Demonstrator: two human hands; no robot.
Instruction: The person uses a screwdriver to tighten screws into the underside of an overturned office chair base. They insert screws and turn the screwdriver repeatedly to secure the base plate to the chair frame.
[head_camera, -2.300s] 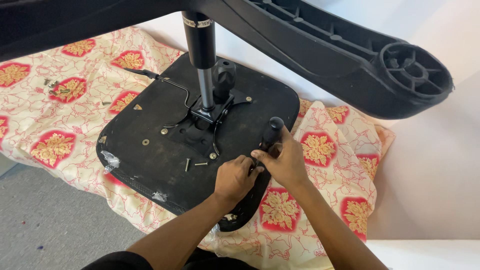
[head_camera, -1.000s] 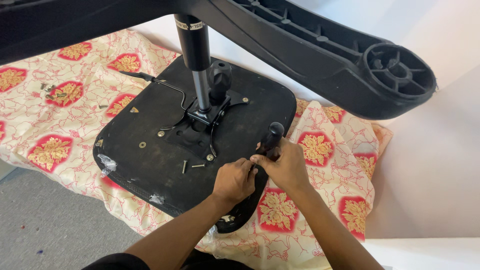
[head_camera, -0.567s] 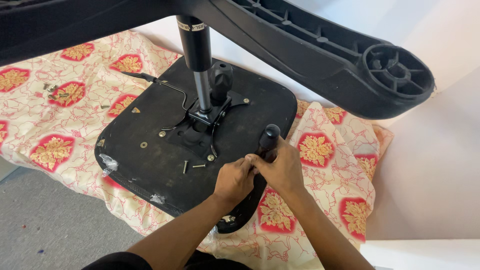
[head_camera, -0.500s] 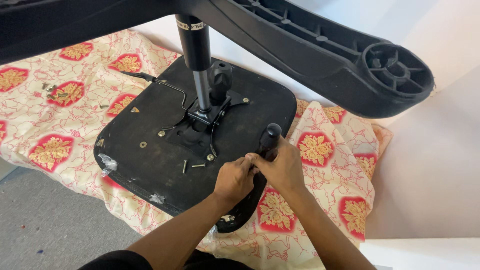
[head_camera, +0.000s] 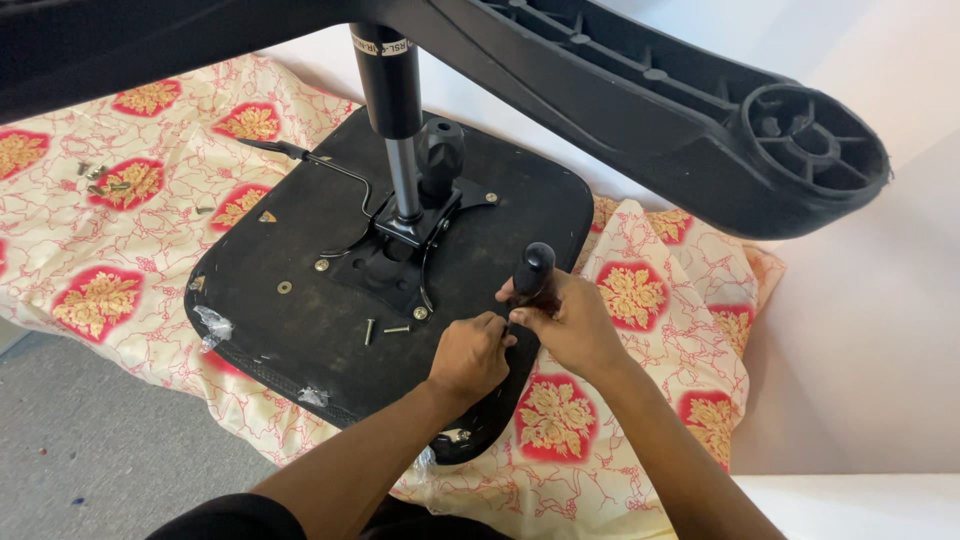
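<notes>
Overturned office chair seat (head_camera: 300, 290), black underside up, lying on a cream cloth (head_camera: 120, 250) with red and gold medallions spread over a bed. At the seat's centre a black mounting plate (head_camera: 395, 262) carries the gas-lift column (head_camera: 392, 110), which rises toward the camera to the star base (head_camera: 640, 90); one arm of the base crosses the far right of the view and ends in an open caster socket (head_camera: 815, 135). A black knob (head_camera: 438, 152) stands just beside the column on its right, and a thin bent lever (head_camera: 320, 165) runs from the plate to the far left.

Both hands meet at the near right edge of the seat. The right hand (head_camera: 570, 325) is closed about a black armrest bracket (head_camera: 532, 270), whose rounded end stands up above the fingers. The left hand (head_camera: 468, 355) lies just beside it, fingertips pinched narrowly together against the right hand's fingers; whether this grip encloses a small part cannot be told, since the fingers hide it.

Two loose bolts (head_camera: 382, 329) lie on the seat just left of the left hand, near the plate's near corner. A washer (head_camera: 285, 288) rests further left on the seat. A small cluster of spare screws (head_camera: 95, 172) sits on the cloth at the far left, well apart from the hands. Grey carpet (head_camera: 90, 460) shows at the near left.
</notes>
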